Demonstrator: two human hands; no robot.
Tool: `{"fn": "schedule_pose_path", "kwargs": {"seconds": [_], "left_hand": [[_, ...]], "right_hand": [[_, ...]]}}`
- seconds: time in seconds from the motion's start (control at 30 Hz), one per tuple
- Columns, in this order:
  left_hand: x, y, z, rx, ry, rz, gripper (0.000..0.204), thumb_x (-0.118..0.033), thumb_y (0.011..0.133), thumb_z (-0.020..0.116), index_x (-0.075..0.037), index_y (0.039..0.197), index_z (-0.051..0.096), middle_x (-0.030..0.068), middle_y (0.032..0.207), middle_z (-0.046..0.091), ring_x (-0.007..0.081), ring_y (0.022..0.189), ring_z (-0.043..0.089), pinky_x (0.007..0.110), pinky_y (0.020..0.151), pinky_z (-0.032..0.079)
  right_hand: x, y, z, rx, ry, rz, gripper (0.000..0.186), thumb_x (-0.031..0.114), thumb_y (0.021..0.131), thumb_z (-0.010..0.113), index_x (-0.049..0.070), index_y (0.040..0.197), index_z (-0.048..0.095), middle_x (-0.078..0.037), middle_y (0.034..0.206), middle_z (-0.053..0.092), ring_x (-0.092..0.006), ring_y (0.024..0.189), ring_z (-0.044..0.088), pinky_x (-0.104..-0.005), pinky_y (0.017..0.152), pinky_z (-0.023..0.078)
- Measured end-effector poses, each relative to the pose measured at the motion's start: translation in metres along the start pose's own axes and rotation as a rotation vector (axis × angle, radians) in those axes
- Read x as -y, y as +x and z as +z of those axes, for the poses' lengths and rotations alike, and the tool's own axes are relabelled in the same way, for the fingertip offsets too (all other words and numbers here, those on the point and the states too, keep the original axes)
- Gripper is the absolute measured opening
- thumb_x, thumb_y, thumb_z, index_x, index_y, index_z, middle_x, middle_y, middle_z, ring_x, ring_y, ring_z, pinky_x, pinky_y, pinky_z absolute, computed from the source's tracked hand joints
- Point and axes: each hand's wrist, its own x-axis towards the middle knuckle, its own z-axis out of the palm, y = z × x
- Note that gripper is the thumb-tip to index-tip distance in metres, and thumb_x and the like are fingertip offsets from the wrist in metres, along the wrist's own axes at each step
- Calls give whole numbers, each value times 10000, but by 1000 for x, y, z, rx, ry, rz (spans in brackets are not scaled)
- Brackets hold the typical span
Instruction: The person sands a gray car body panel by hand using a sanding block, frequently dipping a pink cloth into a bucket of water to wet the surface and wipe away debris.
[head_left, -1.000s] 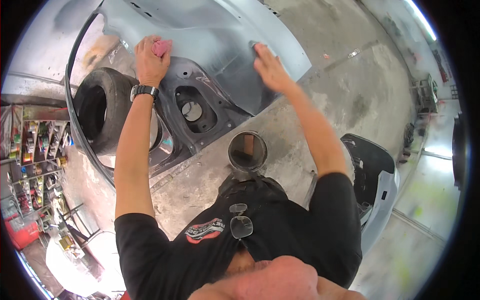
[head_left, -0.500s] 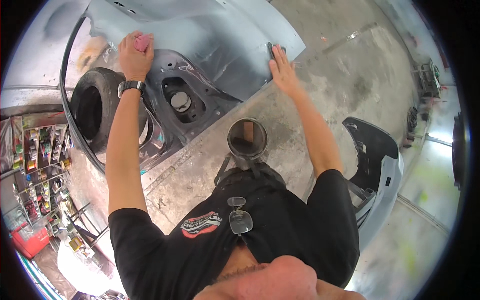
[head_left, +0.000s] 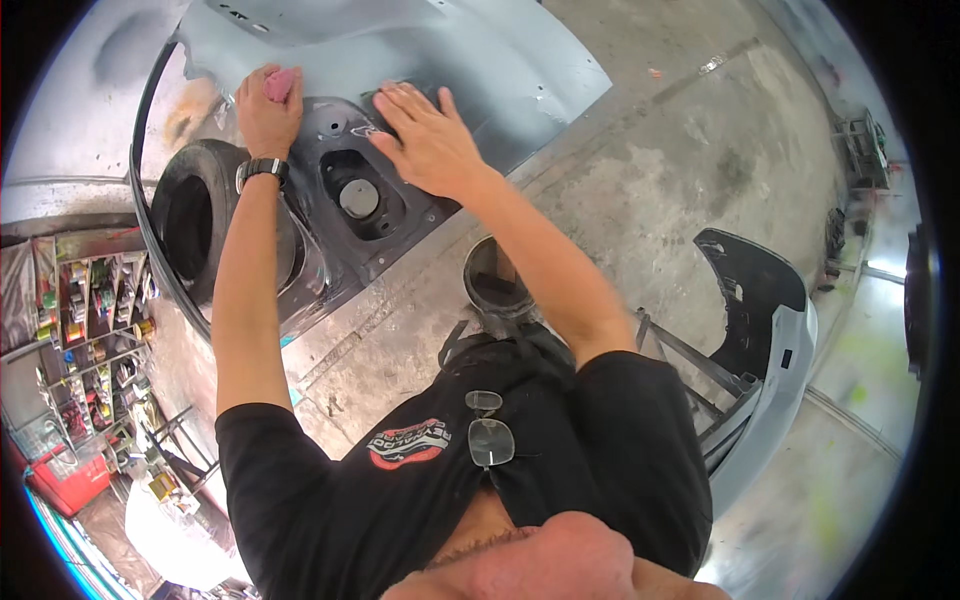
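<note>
My left hand (head_left: 265, 120) is closed on a pink pad (head_left: 278, 85) at the upper left of a pale grey car body panel (head_left: 535, 85). My right hand (head_left: 425, 135) lies nearly flat on the panel to the right of it, fingers apart and pointing away from me, with the edge of a small dark pad (head_left: 372, 96) showing under the fingertips. Just below both hands is the panel's dark section (head_left: 400, 220), which has an oval opening with a round grey shape seen inside.
A black tyre (head_left: 180, 230) lies under the panel's left side. A metal cylinder (head_left: 480, 280) stands before my legs. A bumper (head_left: 790, 380) rests on a metal stand (head_left: 680, 350) at right. Shelves of cans (head_left: 85, 350) line the left; a wall (head_left: 850, 420) is at right.
My right hand has swept from the panel's right edge leftward toward my left hand. My left hand moved slightly left over the last second and stays on the pink pad.
</note>
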Motion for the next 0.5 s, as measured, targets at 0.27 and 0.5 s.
{"fn": "schedule_pose_path", "kwargs": {"seconds": [0.27,0.5], "left_hand": [[0,-8,-5,-15,30,44,352,-337,865,792,-65,1058,677,129,1029,695,362,1016,625,460,925,485],[5,-3,0,-1,6,-37,373,-346,848,800,-67,1064,679,122,1033,694,369,1026,620,461,928,492]], "right_hand": [[14,-99,-47,108,-93,57,560,381,1000,608,35,1433,534,-139,1560,484,-318,1433,458,-613,1141,321],[11,-16,-6,16,-67,-7,574,348,972,653,23,1429,534,-149,1585,456,-326,1436,457,-611,1109,355]]}}
